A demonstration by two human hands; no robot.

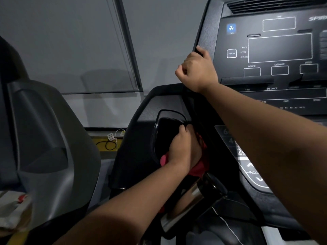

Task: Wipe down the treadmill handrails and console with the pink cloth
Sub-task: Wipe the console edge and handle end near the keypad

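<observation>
The black treadmill console [276, 50] fills the upper right, with dark display windows and a blue fan button. My right hand [196, 71] grips the console's left edge, fingers curled round it. Below, my left hand [180, 149] presses the pink cloth [200, 167] into the black cup-holder recess [159, 131] on the console's left wing; the hand covers most of the cloth, and its fingers curl over it. A chrome-and-black handrail [187, 206] runs diagonally beneath the left hand.
A neighbouring grey machine [49, 138] stands close on the left. The incline keypad [247, 167] sits right of the recess. Cables and a plug [111, 140] lie on the floor by the grey wall. A white bag [14, 211] is at the lower left.
</observation>
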